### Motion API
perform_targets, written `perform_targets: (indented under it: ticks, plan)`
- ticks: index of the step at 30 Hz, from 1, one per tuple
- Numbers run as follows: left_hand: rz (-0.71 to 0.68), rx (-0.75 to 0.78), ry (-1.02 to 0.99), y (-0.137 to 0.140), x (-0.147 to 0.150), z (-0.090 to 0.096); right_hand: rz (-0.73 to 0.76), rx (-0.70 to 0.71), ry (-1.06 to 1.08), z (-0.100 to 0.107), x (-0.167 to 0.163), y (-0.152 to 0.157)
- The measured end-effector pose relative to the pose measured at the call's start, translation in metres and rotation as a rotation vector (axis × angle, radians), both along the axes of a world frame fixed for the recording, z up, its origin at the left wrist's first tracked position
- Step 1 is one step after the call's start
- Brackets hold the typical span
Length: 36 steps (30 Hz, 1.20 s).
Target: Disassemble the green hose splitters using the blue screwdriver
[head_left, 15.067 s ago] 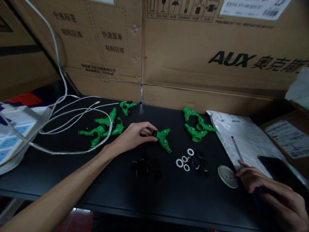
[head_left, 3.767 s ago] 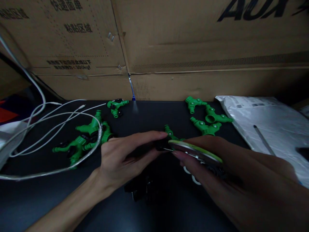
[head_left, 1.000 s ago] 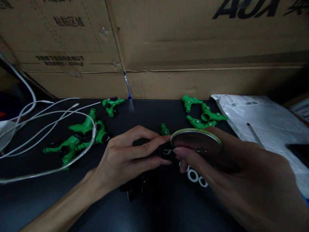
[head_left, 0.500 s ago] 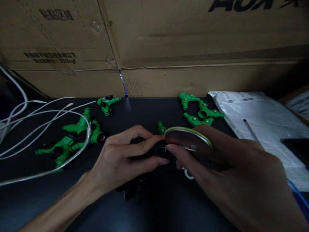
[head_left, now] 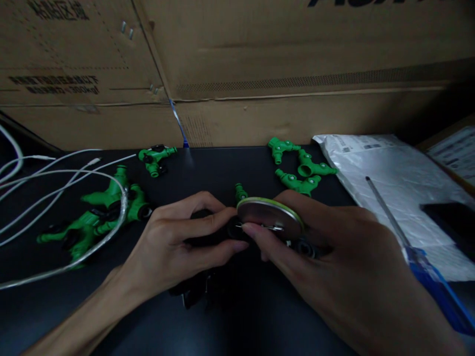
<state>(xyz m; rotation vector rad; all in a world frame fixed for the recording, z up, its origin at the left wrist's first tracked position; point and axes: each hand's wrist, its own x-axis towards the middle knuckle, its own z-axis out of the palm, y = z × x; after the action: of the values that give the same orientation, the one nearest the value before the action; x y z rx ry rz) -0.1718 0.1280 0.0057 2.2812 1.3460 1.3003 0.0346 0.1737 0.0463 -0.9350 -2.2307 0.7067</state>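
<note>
My left hand (head_left: 174,247) pinches the green fitting (head_left: 240,192) while my right hand (head_left: 334,262) fingers grip the round tin (head_left: 270,217) over the desk (head_left: 222,168).

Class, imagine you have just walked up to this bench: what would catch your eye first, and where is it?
At the centre, the left hand and right hand meet over a round metal disc, with a green fitting poking out behind. Bright green fittings lie at the back right, and white cables loop over more at the left.
</note>
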Motion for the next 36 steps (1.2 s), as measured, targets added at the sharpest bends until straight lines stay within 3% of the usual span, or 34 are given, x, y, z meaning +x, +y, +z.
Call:
perform_targets:
  ticks: [13,20,28,36]
  plan:
    - [0.063,0.11,0.287,-0.004,-0.002,0.007,0.057,-0.138,-0.026,-0.003,0.001,0.0]
    - [0.084,0.2,0.413,-0.004,-0.002,0.008,0.028,-0.134,-0.058,-0.003,-0.002,0.0]
    - [0.113,0.018,0.124,-0.003,0.006,0.007,-0.093,-0.129,0.049,0.002,-0.002,0.0]
    - [0.081,-0.051,-0.007,-0.002,0.008,0.006,-0.107,-0.12,0.063,0.004,-0.002,-0.002]
